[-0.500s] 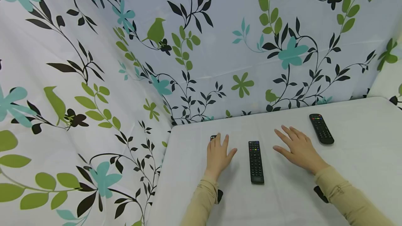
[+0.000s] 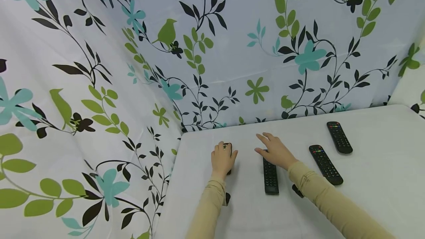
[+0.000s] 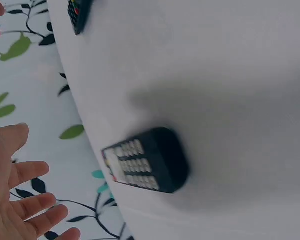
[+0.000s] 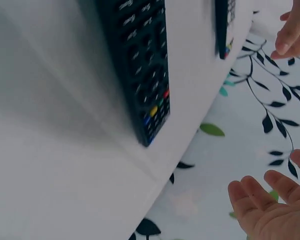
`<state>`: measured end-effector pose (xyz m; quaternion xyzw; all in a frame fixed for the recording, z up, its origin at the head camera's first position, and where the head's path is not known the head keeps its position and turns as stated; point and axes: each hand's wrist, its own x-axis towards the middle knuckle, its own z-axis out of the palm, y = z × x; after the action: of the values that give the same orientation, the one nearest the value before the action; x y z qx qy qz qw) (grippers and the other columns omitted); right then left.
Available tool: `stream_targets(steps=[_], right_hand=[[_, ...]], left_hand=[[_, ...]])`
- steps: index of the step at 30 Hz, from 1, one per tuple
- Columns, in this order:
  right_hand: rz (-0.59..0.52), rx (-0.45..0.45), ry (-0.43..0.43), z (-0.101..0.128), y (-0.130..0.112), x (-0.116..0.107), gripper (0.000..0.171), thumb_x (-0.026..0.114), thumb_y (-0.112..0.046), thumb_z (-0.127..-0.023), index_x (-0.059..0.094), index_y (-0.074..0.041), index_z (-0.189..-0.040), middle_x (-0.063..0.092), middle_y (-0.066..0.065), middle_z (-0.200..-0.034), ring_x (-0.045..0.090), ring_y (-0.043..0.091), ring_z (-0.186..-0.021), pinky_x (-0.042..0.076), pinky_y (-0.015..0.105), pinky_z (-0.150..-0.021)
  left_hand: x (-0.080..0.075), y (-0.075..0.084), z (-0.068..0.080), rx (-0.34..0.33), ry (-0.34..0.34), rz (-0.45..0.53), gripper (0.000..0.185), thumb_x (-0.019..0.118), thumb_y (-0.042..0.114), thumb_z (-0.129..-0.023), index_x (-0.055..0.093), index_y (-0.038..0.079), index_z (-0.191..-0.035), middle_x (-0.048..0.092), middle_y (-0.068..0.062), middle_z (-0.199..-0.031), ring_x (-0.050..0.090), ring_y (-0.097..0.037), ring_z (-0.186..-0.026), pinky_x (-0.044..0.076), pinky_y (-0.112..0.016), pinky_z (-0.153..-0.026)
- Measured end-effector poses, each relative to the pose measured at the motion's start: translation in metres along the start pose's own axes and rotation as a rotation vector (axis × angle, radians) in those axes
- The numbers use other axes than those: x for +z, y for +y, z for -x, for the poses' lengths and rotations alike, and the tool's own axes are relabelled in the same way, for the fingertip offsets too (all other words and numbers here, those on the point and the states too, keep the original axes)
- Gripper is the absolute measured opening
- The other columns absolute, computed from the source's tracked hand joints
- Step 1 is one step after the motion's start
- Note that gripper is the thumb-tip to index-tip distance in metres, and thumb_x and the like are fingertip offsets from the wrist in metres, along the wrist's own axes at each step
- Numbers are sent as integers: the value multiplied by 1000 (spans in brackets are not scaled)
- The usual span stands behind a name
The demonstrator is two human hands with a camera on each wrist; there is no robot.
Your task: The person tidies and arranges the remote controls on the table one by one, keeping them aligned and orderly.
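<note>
My left hand [image 2: 223, 159] curls over the small remote [image 2: 227, 146]. My right hand [image 2: 275, 151], fingers relaxed, hovers above the middle remote [image 2: 270, 175], whose long axis points away from me.

No lettering can be read; the remotes' [image 2: 270, 175] button marks look too blurred.

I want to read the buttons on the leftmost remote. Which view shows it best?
The left wrist view: the leftmost remote lies uncovered, its buttons visible though blurred. In the head view the left hand covers most of it. The right wrist view shows only a sliver at its top edge.
</note>
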<state>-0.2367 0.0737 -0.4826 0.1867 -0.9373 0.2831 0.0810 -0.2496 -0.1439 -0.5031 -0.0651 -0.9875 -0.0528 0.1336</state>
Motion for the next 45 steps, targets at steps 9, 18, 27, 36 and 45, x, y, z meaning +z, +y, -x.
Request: stream_targets(steps=[9, 18, 27, 36, 45], right_hand=[[-91, 89, -95, -28, -30, 50, 54, 55, -34, -92, 45, -4, -136, 51, 25, -130, 53, 45, -113, 43, 54, -95], [-227, 256, -149, -31, -44, 94, 52, 58, -29, -91, 49, 1, -131, 61, 20, -110, 61, 31, -97, 50, 44, -85], [-453, 350, -106, -23, -70, 134, 43, 61, -11, -85, 53, 10, -122, 60, 9, -78, 50, 15, -68, 43, 29, -63], [-510, 397, -65, -14, -70, 147, 40, 60, -4, -84, 56, 6, -123, 58, 7, -77, 47, 15, -66, 38, 27, -59], [-487, 416, -60, -12, -58, 142, 44, 63, -7, -84, 55, 2, -126, 59, 6, -78, 47, 14, -67, 37, 25, -60]], left_hand=[[19, -32, 3, -181, -38, 145, 37, 52, 27, -94, 60, 2, -120, 56, -21, -110, 55, -33, -101, 51, -46, -74], [31, -35, 6, -295, -67, 300, 36, 48, 15, -95, 53, 0, -128, 55, -24, -98, 55, -31, -83, 50, -42, -68], [170, -100, -5, -229, 40, 389, 37, 40, 22, -98, 54, 15, -131, 62, -22, -91, 58, -27, -74, 48, -35, -65], [282, -134, -31, -218, 49, 353, 38, 32, 28, -100, 56, 29, -128, 65, -17, -91, 57, -21, -70, 48, -35, -64], [149, -74, -4, -220, -103, 459, 43, 42, 12, -91, 52, 20, -132, 63, -28, -107, 62, -33, -88, 50, -37, -75]])
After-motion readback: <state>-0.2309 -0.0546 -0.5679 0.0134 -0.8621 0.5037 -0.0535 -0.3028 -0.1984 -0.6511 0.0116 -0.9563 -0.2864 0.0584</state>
